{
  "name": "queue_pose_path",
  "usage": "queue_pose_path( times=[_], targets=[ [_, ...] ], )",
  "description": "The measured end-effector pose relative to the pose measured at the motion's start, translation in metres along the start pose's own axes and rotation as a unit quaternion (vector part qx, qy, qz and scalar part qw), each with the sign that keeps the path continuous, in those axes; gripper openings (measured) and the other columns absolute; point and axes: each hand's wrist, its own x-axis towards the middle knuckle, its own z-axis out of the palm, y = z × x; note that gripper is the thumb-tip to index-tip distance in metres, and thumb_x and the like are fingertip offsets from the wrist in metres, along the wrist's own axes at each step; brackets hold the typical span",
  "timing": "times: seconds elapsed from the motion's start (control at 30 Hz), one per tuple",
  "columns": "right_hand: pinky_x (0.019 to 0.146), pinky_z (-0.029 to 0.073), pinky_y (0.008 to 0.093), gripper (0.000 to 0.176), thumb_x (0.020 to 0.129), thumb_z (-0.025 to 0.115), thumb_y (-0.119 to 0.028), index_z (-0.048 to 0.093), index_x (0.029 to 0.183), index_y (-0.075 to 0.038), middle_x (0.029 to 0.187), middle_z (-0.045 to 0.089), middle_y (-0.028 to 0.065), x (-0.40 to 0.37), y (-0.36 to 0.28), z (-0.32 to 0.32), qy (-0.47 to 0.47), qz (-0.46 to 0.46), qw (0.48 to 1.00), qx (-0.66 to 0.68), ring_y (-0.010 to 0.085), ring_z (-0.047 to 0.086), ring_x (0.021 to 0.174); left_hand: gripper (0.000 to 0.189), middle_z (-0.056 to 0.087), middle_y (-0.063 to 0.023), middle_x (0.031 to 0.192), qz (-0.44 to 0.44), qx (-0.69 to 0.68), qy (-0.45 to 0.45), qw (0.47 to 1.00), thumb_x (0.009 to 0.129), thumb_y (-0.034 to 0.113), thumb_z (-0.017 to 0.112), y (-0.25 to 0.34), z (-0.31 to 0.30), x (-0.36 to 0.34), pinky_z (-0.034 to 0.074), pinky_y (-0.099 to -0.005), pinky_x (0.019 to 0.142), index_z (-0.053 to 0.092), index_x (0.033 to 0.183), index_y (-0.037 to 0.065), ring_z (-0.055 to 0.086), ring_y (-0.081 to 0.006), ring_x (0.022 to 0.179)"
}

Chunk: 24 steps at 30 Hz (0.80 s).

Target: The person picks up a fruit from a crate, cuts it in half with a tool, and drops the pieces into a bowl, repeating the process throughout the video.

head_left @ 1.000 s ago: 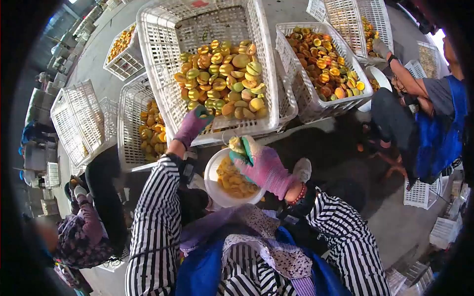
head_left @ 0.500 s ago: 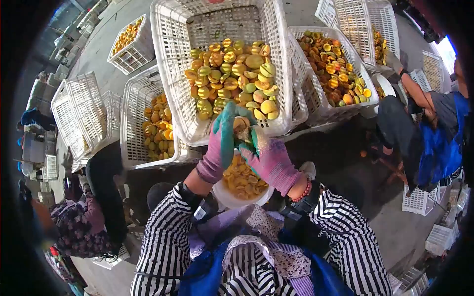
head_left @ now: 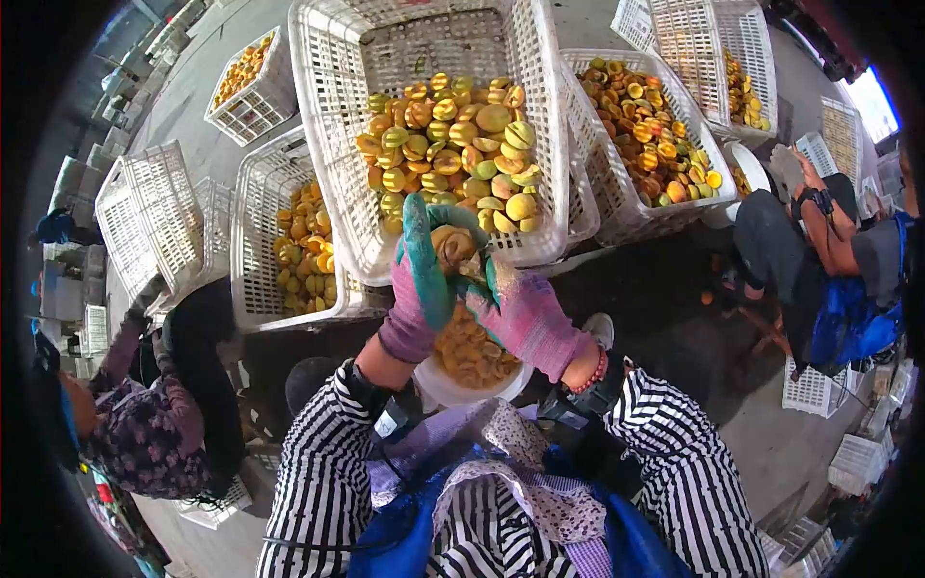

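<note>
My left hand (head_left: 422, 275), in a pink and green glove, is closed around a peach (head_left: 452, 249), its thumb side facing up. My right hand (head_left: 528, 316), gloved alike, is closed and meets the peach from the right. Something small and greyish shows at its fingertips, too hidden to name. Both hands are over a white bucket (head_left: 445, 393) of peach pieces (head_left: 474, 354), in front of a tilted white crate (head_left: 332, 144). Peaches (head_left: 448, 144) with cuts around them lie in that crate.
White crates of cut peaches stand at the left (head_left: 252, 226) and right (head_left: 626, 197). A co-worker in dark flowered clothing (head_left: 145, 438) sits at the left, another person with a blue apron (head_left: 853, 323) at the right. More crates (head_left: 145, 217) stand around on the floor.
Both hands have shifted slightly left, and more of the peach's pale surface shows between them. The right co-worker's hands have drawn back from the crate; the left co-worker's arm now reaches forward.
</note>
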Motion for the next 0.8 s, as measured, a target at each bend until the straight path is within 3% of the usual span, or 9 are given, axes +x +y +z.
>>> queue_pose_path(
  times=[0.23,0.3,0.4,0.5,0.6,0.67,0.7,0.77,0.8],
  targets=[
    [0.079,0.046,0.0413,0.042,0.087,0.058,-0.029,0.049,0.114,0.001,0.101,0.06,0.0233,-0.001,-0.009,-0.01,-0.071,0.009,0.979,0.19,0.0379,0.057,0.097,0.059,0.06,-0.0083,0.072,0.09,0.146,-0.014,0.985,0.096,0.052,0.029,0.004,0.001,-0.009,0.049,-0.0253,0.063,0.057,0.082,0.002,0.058,-0.0138,0.065],
    [0.081,0.045,0.0394,0.044,0.087,0.058,-0.03,0.049,0.116,0.001,0.104,0.06,0.0222,-0.002,-0.013,-0.014,-0.106,0.022,0.966,0.235,0.0352,0.058,0.099,0.058,0.059,-0.0078,0.068,0.219,0.263,0.013,0.94,0.097,0.048,0.027,0.003,0.003,-0.011,0.048,-0.0264,0.061,0.056,0.078,0.002,0.057,-0.0142,0.061],
    [0.075,0.047,0.0409,0.043,0.086,0.06,-0.031,0.051,0.11,0.003,0.097,0.061,0.0237,-0.004,-0.018,-0.015,-0.106,0.005,0.937,0.332,0.0403,0.058,0.09,0.058,0.059,-0.0071,0.069,0.187,0.143,-0.066,0.97,0.098,0.045,0.026,-0.003,-0.009,-0.007,0.047,-0.0275,0.06,0.056,0.074,0.002,0.057,-0.0147,0.061],
    [0.077,0.046,0.0381,0.041,0.086,0.06,-0.031,0.053,0.109,0.002,0.099,0.061,0.0228,-0.008,-0.013,-0.014,-0.139,-0.015,0.913,0.383,0.0388,0.058,0.091,0.058,0.059,-0.0069,0.067,0.156,0.155,-0.098,0.971,0.099,0.044,0.026,-0.006,-0.019,-0.009,0.046,-0.0276,0.06,0.056,0.072,0.001,0.056,-0.015,0.06],
    [0.081,0.045,0.0366,0.041,0.087,0.06,-0.03,0.054,0.111,0.002,0.101,0.062,0.0193,-0.01,-0.011,-0.014,-0.192,0.01,0.932,0.308,0.0323,0.06,0.095,0.06,0.058,-0.0069,0.064,0.135,0.095,-0.063,0.984,0.099,0.044,0.026,-0.008,-0.01,-0.016,0.046,-0.0275,0.059,0.056,0.071,0.001,0.056,-0.0153,0.059],
    [0.07,0.048,0.033,0.036,0.09,0.057,-0.031,0.056,0.111,-0.002,0.091,0.063,0.0125,-0.011,-0.009,-0.008,-0.139,-0.045,0.944,0.294,0.0198,0.06,0.079,0.061,0.058,-0.0072,0.064,0.13,0.059,-0.046,0.989,0.098,0.045,0.026,-0.007,-0.011,-0.018,0.046,-0.0274,0.059,0.057,0.071,0.0,0.056,-0.0153,0.059],
    [0.07,0.048,0.033,0.036,0.09,0.057,-0.031,0.056,0.111,-0.002,0.091,0.063,0.0125,-0.011,-0.015,-0.014,-0.14,-0.047,0.944,0.294,0.0198,0.06,0.079,0.06,0.058,-0.0075,0.065,0.14,0.113,-0.052,0.982,0.098,0.044,0.027,-0.007,-0.014,-0.018,0.046,-0.0275,0.06,0.057,0.071,0.0,0.056,-0.0154,0.06],
    [0.078,0.046,0.0366,0.041,0.087,0.059,-0.035,0.056,0.109,0.0,0.096,0.066,0.0108,-0.01,-0.026,-0.036,-0.3,0.111,0.834,0.449,0.0236,0.061,0.09,0.059,0.059,-0.0079,0.067,0.154,0.167,-0.058,0.972,0.098,0.044,0.028,-0.004,-0.02,-0.019,0.046,-0.0277,0.06,0.057,0.071,0.001,0.057,-0.0155,0.061],
    [0.078,0.046,0.0366,0.041,0.087,0.059,-0.035,0.056,0.109,0.0,0.096,0.066,0.0108,-0.015,-0.023,-0.033,-0.301,0.109,0.835,0.448,0.0236,0.061,0.09,0.053,0.057,-0.0088,0.069,0.206,0.181,-0.149,0.95,0.097,0.045,0.032,-0.002,-0.022,-0.023,0.047,-0.029,0.06,0.054,0.078,0.001,0.056,-0.0189,0.062]
  ],
)
